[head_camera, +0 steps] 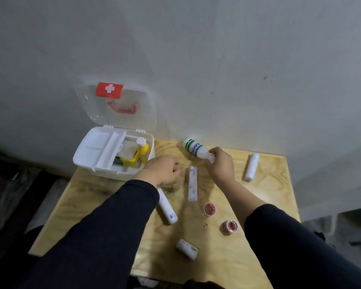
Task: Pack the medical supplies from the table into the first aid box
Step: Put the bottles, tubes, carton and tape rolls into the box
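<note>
On the wooden counter (269,184) many supplies lie scattered: a long white tube (192,183) between the two hands, a white bandage roll (167,207) partly hidden under the left sleeve, another white roll (251,166) far to the right, a short roll (187,249) near the front edge, and two small tape rolls with red centres (209,209) (229,225). The first aid box (96,163) stands open at the back left corner, its clear lid (146,109) leaning on the wall, with a red label showing a white cross (109,90). Inside are a white tray (100,148), a yellow bottle (143,150) and a yellow carton (131,161).

The printing on the supplies is too blurred to read.

The right hand (220,163) holds a white bottle with green bands (196,148) by its cap end; the fingers are closed around it, the bottle tilted, its base pointing to the wall. The left hand (162,168) rests just beside the box, fingers curled loosely, and I cannot tell if they hold anything.
</note>
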### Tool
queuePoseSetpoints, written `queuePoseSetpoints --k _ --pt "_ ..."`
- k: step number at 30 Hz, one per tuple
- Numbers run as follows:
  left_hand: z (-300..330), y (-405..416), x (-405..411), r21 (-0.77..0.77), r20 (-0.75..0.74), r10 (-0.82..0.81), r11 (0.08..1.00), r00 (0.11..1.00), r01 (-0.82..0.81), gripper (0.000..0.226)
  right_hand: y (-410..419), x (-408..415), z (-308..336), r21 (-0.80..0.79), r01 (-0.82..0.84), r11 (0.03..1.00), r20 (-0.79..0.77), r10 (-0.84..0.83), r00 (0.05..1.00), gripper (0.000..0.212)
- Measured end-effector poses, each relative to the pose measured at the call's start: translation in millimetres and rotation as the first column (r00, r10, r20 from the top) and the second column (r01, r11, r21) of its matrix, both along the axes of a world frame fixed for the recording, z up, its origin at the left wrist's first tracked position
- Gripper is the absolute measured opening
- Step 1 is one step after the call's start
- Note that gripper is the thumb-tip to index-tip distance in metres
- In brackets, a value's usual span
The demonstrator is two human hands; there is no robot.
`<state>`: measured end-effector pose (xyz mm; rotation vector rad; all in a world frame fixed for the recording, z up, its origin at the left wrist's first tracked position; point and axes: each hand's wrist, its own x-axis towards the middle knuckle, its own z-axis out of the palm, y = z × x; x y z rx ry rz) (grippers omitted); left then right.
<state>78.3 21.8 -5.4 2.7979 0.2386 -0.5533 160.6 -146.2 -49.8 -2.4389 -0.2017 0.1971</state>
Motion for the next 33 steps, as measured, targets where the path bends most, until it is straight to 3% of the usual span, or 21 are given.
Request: queuePoseSetpoints --k 3,9,20,25,33 --pt "3.6 -3.6 -5.0 -0.004 0.008 0.036 0.999 0.999 -0.036 0.041 -4.6 -0.4 15.6 0.150 -0.014 0.989 0.138 -0.007 0.990 0.032" --pt "25.0 -7.8 -15.7 -0.020 0.089 0.082 0.997 0.993 -0.081 0.039 -1.3 0.0 47.0 0.290 -0.052 0.955 0.133 0.014 0.991 0.035" --pt "72.9 47.0 -48.7 -0.112 0.355 0.244 0.969 0.902 -0.219 0.040 58.7 -35.4 129.1 0.291 -0.203 0.935 0.311 0.109 0.944 0.033" --pt "64.2 88.0 -68.2 -0.094 0.244 0.323 0.946 0.914 -0.309 0.057 108.9 -66.6 143.2 0.353 -0.210 0.912 0.311 0.097 0.945 0.031" --pt "24.0 127.4 -94.6 -0.035 0.153 0.203 0.979 0.967 -0.200 0.061 156.0 -107.5 102.0 0.249 -0.148 0.957 0.226 0.091 0.970 0.033"
